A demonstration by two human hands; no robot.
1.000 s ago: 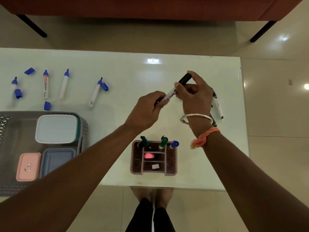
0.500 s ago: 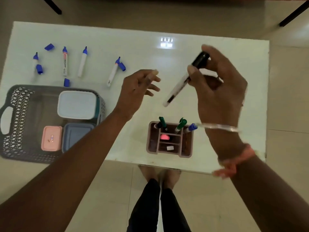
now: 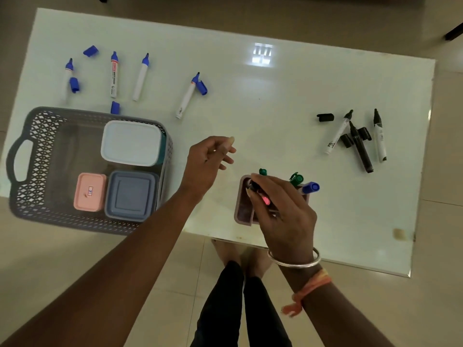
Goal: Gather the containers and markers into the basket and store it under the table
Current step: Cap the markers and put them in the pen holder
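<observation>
Head view: my right hand (image 3: 283, 211) pinches a black marker (image 3: 253, 186) over the far-left slot of the pink organizer (image 3: 244, 212), near the counter's (image 3: 275, 108) front edge. Left hand (image 3: 208, 164) hovers beside it, fingers loose, holding nothing. Plan: keep the marker vertical, clear the green markers (image 3: 297, 179), release only once it bottoms out. Basket (image 3: 37, 136) sits left with 3 containers (image 3: 131, 142) inside. 4 blue markers (image 3: 141, 76) and 3 black ones (image 3: 360, 149) lie uncapped.
</observation>
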